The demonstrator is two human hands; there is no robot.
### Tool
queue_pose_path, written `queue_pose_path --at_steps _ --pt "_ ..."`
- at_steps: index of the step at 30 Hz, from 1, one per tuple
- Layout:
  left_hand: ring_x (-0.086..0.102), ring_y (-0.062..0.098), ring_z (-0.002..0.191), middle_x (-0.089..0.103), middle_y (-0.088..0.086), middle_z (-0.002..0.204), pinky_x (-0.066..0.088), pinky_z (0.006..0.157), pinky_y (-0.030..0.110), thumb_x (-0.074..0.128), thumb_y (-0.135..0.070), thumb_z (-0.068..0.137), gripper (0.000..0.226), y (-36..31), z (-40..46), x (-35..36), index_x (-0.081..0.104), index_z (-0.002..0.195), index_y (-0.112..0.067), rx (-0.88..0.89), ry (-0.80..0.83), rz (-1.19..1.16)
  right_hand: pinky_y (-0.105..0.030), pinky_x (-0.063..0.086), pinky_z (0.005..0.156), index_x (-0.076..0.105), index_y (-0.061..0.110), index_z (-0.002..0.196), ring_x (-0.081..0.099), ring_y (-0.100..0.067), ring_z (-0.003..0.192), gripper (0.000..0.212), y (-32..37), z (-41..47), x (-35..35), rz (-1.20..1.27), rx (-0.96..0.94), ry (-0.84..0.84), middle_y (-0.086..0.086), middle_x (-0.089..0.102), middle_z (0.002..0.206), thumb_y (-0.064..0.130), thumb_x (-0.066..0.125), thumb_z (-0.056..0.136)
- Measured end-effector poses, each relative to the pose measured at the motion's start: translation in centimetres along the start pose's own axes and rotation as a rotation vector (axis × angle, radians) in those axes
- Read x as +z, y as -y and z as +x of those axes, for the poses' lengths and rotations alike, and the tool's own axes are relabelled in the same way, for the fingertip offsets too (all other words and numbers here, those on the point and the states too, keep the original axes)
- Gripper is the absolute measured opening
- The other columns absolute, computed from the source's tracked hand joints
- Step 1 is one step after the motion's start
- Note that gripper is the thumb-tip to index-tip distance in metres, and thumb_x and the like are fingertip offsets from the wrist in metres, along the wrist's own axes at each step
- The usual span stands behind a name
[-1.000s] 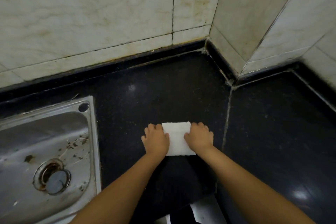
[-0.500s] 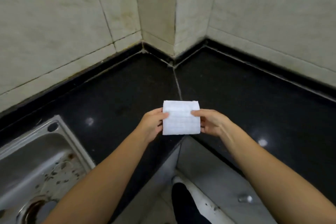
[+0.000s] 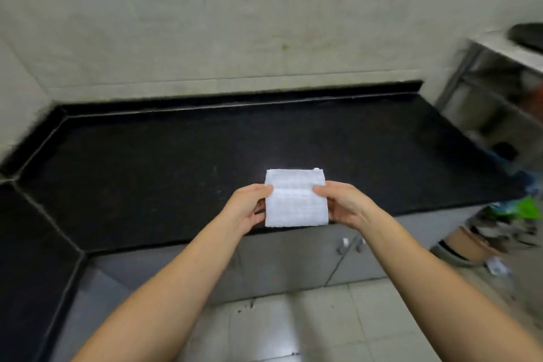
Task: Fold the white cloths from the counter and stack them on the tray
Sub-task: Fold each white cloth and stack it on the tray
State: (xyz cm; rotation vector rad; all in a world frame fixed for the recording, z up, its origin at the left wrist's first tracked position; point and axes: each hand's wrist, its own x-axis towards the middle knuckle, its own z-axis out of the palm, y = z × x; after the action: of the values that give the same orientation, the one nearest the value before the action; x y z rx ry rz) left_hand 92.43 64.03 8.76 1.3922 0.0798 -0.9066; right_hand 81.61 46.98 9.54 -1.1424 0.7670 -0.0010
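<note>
— since the folded white cloth (image 3: 296, 198) is already a neat square, why do you hold it up off the black tabletop (image 3: 176, 161) like that?

— i judge the folding of this one is done, so i keep it flat between both hands so the layers don't spring open while it goes to the tray. no tray shows anywhere in view, so i can't say which way that is.

— where is the cloth right now?

— just below the middle of the frame, in the air above the tabletop's near edge, touching nothing but my hands.

— and your fingers?

— my left hand (image 3: 249, 209) pinches the cloth's left edge, thumb on top, the other fingers curled underneath. my right hand (image 3: 342, 204) does the same on the right edge, thumb lying over the upper face. both are grasping the cloth.

— the arms?

— both forearms reach up from the bottom corners of the frame and converge toward the centre, wrists roughly level, palms turned inward toward each other.

— anything else around?

— a blurred metal rack (image 3: 499, 91) at the upper right, clutter on the floor at the right edge.
</note>
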Motion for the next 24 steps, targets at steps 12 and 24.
queue_pose_path --at_steps 12,24 --pt "0.062 0.015 0.074 0.066 0.004 0.082 0.052 0.066 0.030 0.054 -0.004 0.090 0.011 9.0 1.4 43.2 0.062 0.086 -0.011 -0.094 0.437 0.193 -0.030 0.051 0.062 0.062 0.005 0.106 0.068 -0.019 0.068 0.018 3.9 -12.2 -40.5 0.207 -0.167 -0.457 -0.008 0.072 0.081 0.002 0.057 0.089" --pt "0.059 0.017 0.075 0.063 0.007 0.084 0.049 0.069 0.032 0.057 -0.006 0.089 0.009 1.9 11.6 68.2 0.062 0.082 -0.011 0.130 0.524 0.229 -0.035 0.058 0.072 0.063 0.004 0.106 0.066 -0.022 0.085 0.017 20.0 -6.6 -60.8 0.140 -0.398 -0.530 -0.010 0.069 0.095 0.003 0.059 0.089"
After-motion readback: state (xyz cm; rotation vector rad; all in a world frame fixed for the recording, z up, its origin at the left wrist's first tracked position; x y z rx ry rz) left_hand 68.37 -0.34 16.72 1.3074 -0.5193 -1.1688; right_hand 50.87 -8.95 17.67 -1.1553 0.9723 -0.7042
